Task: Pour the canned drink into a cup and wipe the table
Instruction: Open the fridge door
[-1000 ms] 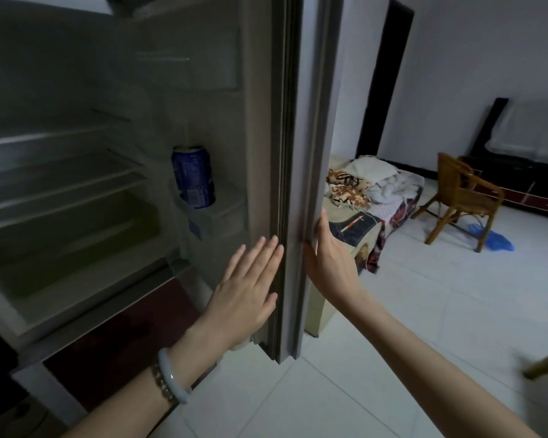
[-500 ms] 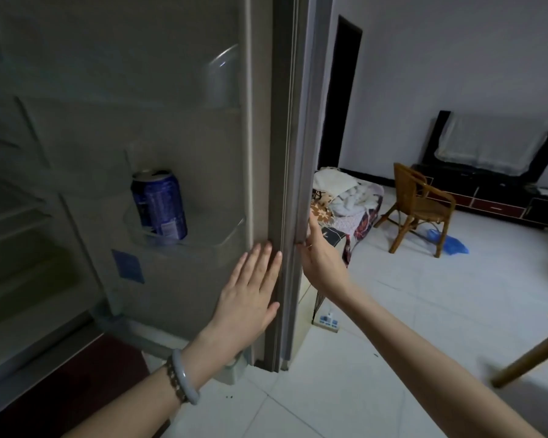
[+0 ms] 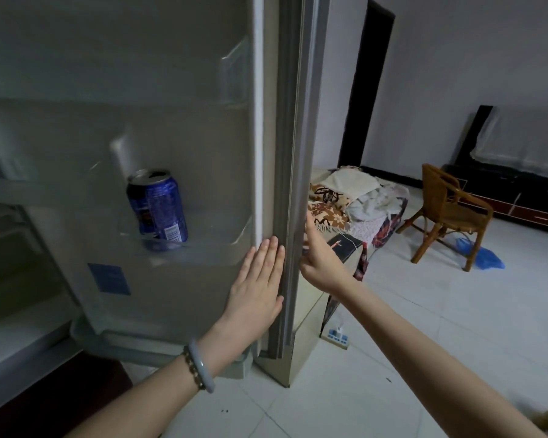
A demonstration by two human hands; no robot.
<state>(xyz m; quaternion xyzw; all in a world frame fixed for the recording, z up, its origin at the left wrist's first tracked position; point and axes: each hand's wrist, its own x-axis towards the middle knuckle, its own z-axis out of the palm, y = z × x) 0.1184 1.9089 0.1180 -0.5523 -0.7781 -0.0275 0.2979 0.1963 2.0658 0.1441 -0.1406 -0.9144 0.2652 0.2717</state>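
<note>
while flat on door (image 3: 184, 90), left hand (image 3: 257, 281)

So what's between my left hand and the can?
Head view: only the clear door shelf holding the can, then bare door liner up to the left hand.

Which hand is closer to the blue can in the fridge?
Left. The left hand lies flat against the inside of the fridge door, below-right of the can; the right hand grips the door's edge, farther right.
</note>
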